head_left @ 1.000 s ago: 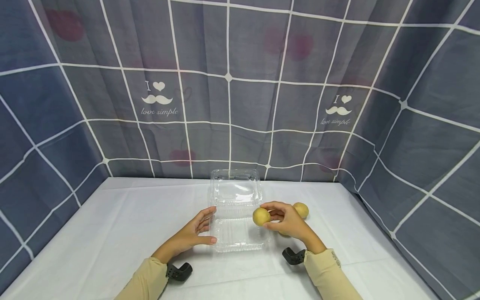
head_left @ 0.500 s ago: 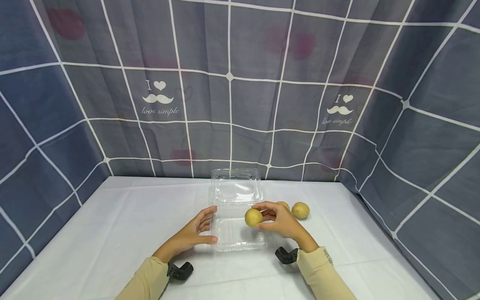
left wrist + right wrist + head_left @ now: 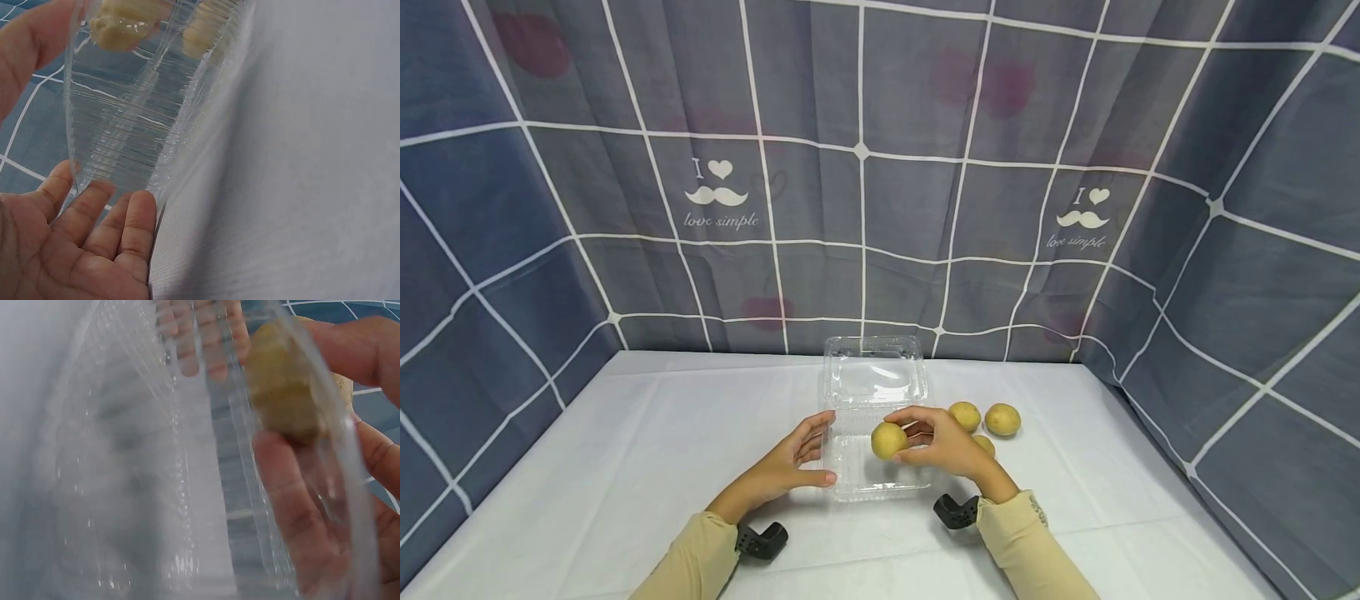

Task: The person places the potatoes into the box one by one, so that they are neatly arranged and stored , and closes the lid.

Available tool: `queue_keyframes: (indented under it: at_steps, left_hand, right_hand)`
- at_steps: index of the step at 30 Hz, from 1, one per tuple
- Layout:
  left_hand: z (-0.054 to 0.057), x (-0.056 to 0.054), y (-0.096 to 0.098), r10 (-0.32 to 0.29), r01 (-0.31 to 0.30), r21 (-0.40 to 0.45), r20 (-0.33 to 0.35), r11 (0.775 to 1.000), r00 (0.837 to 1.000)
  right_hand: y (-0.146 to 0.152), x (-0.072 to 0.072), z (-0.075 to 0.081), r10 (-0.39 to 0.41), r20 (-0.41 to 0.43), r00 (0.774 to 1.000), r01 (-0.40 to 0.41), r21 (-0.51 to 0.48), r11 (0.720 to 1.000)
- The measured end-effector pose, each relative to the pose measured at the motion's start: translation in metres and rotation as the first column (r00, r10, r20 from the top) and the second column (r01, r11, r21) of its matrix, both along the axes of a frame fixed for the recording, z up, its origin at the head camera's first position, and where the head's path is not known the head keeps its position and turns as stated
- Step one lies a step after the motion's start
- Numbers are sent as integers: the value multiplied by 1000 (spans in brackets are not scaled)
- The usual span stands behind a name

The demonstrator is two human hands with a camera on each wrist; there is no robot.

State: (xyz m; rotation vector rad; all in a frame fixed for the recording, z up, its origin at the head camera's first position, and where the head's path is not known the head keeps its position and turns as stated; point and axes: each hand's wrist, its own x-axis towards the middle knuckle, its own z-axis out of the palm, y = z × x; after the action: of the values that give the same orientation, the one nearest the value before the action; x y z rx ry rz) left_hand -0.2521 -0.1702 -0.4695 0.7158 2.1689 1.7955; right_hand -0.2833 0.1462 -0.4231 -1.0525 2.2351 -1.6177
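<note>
A clear plastic clamshell container (image 3: 868,477) stands in the middle of the table with its lid (image 3: 876,379) raised at the back. My left hand (image 3: 792,467) rests against its left side, thumb and fingers spread along the wall; the left wrist view shows the fingertips (image 3: 140,206) touching the plastic. My right hand (image 3: 942,442) pinches a potato (image 3: 889,441) between thumb and fingers above the container's base. Through the clear wall, the right wrist view shows this potato (image 3: 284,387) in the fingers. No potato shows lying in the base.
To the right lie a potato (image 3: 1002,420) and another potato (image 3: 964,416); a third potato (image 3: 984,446) is partly hidden behind my right hand. White cloth (image 3: 700,417) covers the table. A checked curtain (image 3: 805,200) encloses the back and sides.
My right hand has carried the potato left, from the container's right edge to over the middle of its base, uncovering the potatoes on the right. The left hand has stayed in place.
</note>
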Motion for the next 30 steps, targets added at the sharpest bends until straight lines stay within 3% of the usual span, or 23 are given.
queue_keyframes:
  at_steps: [30]
  left_hand:
    - [-1,0,1,-4,4,1,5,1000,1000]
  right_hand:
    - [-31,3,-3,37,29,999,-39,66,997]
